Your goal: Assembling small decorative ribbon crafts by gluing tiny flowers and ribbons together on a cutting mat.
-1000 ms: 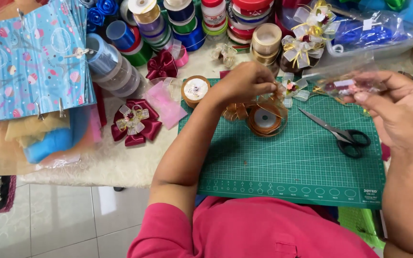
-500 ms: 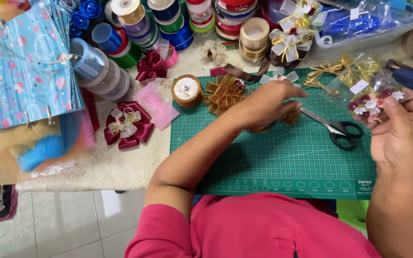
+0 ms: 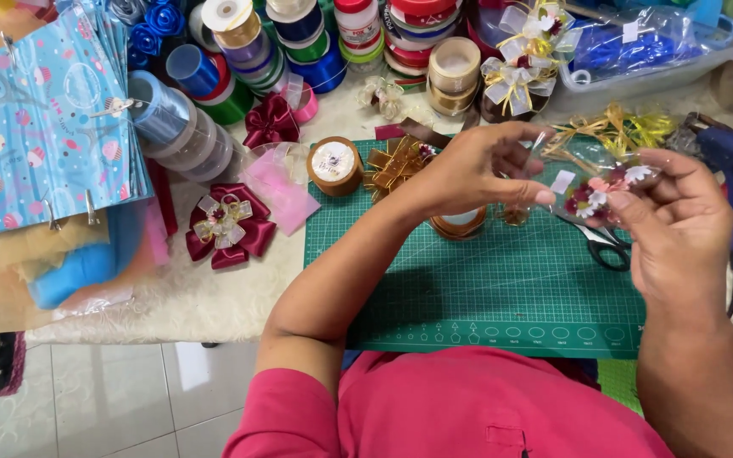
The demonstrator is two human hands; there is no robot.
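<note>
Two bare hands lift a small clear packet of tiny fabric flowers (image 3: 597, 193) above the green cutting mat (image 3: 502, 288), raised close for fine work. Left hand (image 3: 477, 170) pinches the packet's edge with narrowed fingers; right hand (image 3: 680, 225) grips its other side. Scissors (image 3: 600, 244) lie on the mat beneath

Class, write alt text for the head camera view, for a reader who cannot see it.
Above a green cutting mat, a left hand and right hand together hold a clear packet of small flowers. Scissors, a gold bow and a brown ribbon spool lie on the mat; ribbon rolls crowd the table's far side.
</note>
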